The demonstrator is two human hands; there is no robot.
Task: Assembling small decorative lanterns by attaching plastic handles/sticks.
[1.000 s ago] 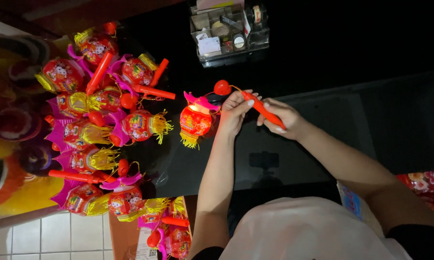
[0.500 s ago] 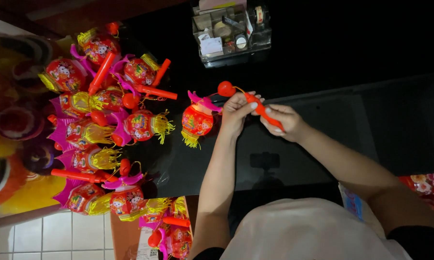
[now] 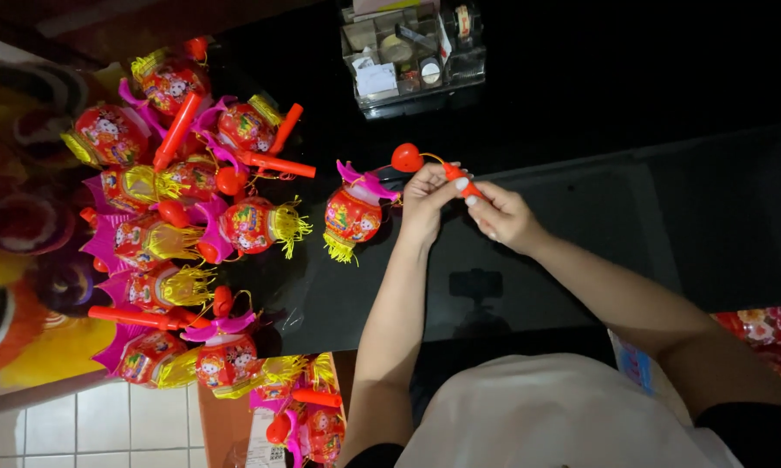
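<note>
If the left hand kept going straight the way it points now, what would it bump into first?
The left hand points toward the single red lantern just beyond its fingers, so probably that, then the lantern pile. Depth is unclear.

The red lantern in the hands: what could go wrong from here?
The lantern hangs from a thin wire that both hands, left and right, work at the red handle; the wire might slip out. The lantern could also swing into the finished pile and tangle its yellow tassels.

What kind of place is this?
Probably a home craft or assembly table: a heap of finished lanterns on a dark table, a clear organizer of small supplies, and tiled floor alongside.
</note>
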